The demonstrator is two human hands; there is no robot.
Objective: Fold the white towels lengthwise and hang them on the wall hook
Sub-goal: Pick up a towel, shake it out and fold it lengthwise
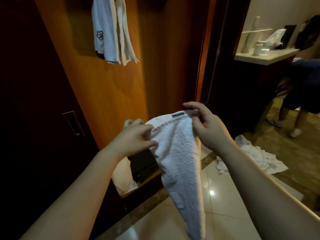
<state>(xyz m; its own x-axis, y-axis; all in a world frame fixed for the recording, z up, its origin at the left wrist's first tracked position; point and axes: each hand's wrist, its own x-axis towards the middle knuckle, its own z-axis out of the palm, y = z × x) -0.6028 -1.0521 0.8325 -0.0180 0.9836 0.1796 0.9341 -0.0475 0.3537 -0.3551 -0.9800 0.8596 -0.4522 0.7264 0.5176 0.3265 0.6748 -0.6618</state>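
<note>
Hanging between both hands, the white terry-cloth towel with a woven band and small label along its top hem point(180, 163) is held up in front of the orange wooden door panel point(110, 87), its body drooping to a narrow tail below the wrists. The left hand point(136, 137) pinches the hem at its left end, fingers curled over the band. The right hand point(207, 125) grips the opposite corner beside the label between thumb and lower fingers, while its forefinger sticks out free above the cloth.

Judging by the draped, doubled-looking cloth, the lengthwise fold is the step in hand: the long edges seem partly brought together but the hem is not yet squared. The next move probably calls for matching the two top corners, then lifting the towel well above both hands to where the pale folded towels, one with a purple flower motif point(112, 30), already hang; the hook itself is out of view.

Down and right of the right hand, a crumpled heap of white cloth point(256, 156) lies on the glossy tiled floor point(223, 186).
</note>
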